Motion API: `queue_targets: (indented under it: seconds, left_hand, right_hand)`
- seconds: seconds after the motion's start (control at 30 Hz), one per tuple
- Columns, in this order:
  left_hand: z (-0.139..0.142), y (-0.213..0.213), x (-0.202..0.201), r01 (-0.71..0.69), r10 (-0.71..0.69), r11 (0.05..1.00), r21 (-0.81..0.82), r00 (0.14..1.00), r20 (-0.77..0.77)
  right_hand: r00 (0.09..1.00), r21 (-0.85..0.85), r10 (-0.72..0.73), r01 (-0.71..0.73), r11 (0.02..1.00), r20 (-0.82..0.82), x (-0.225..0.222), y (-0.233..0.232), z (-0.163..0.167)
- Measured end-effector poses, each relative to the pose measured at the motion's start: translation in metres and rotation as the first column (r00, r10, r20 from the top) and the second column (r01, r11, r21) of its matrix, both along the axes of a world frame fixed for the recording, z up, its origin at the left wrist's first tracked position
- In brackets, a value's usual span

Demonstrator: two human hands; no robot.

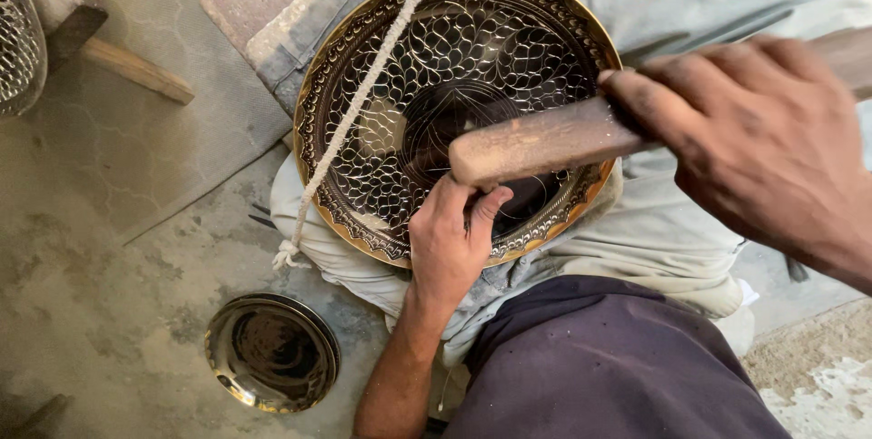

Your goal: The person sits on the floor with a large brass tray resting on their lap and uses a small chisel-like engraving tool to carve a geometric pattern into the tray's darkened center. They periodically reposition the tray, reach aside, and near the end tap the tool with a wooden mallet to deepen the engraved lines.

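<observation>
Mallet [545, 141] crosswise, head pointing left

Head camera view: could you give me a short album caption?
Left hand steadies a tool on an engraved brass plate while right hand holds a wooden mallet.

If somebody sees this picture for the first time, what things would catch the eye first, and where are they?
First, the large engraved brass plate in the upper middle, resting on the person's lap, with a twisted rope lying across its left side. The right hand grips a wooden mallet over the plate, while the left hand presses at its lower rim. A smaller plain brass dish lies on the floor at lower left.
</observation>
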State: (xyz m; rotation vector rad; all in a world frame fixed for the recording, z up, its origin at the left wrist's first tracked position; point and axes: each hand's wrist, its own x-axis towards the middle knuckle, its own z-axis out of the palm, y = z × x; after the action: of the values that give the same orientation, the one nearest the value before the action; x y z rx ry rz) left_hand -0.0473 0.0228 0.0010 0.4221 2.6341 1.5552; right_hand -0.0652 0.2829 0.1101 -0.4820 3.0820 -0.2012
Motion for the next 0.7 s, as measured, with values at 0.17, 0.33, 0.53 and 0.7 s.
queue_targets:
  seconds: [0.17, 0.33, 0.53, 0.7]
  left_hand:
    - [-0.002, 0.000, -0.005, 0.029, -0.030, 1.000, 0.011, 0.998, 0.062]
    - [0.002, 0.000, -0.008, 0.075, -0.082, 0.994, 0.076, 0.991, 0.102]
    - [0.008, -0.002, -0.014, 0.174, -0.178, 0.984, 0.043, 0.974, 0.142]
    - [0.010, -0.002, -0.020, 0.251, -0.249, 0.968, 0.003, 0.959, 0.134]
  right_hand:
    - [0.989, -0.138, -0.120, 0.131, 0.982, 0.086, 0.004, 0.000, 0.000]
    - [0.987, -0.030, -0.117, 0.121, 0.992, 0.109, 0.009, 0.018, -0.010]
    - [0.978, 0.018, -0.173, 0.172, 0.985, 0.118, 0.022, 0.018, -0.025]
    - [0.953, 0.051, -0.254, 0.249, 0.967, 0.167, 0.032, 0.019, -0.040]
